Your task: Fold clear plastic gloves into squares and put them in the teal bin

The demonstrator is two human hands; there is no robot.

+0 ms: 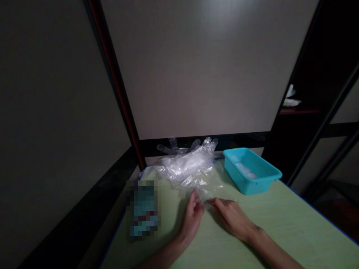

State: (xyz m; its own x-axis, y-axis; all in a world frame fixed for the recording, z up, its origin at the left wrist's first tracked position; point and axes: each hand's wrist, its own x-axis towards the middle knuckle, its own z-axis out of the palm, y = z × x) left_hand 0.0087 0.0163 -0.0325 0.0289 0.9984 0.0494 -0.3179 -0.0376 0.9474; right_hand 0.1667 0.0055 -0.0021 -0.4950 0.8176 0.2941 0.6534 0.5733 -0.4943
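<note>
A clear disposable plastic glove (202, 182) lies crinkled on the table, its near end reaching my fingers. My left hand (193, 215) has its fingers curled around that near end. From the other side, my right hand (229, 215) pinches the thin film between thumb and forefinger. Exactly where the film's edge runs between the hands is hard to make out. Just beyond is a loose heap of clear plastic gloves (183, 163), some with fingers sticking up at the back.
A turquoise plastic basket (246, 186) with some whitish items inside stands at the back right. On the left lies a pixelated greenish packet-like thing (144, 209). The light-green table (291, 228) meets a pale panel (202, 74) behind it.
</note>
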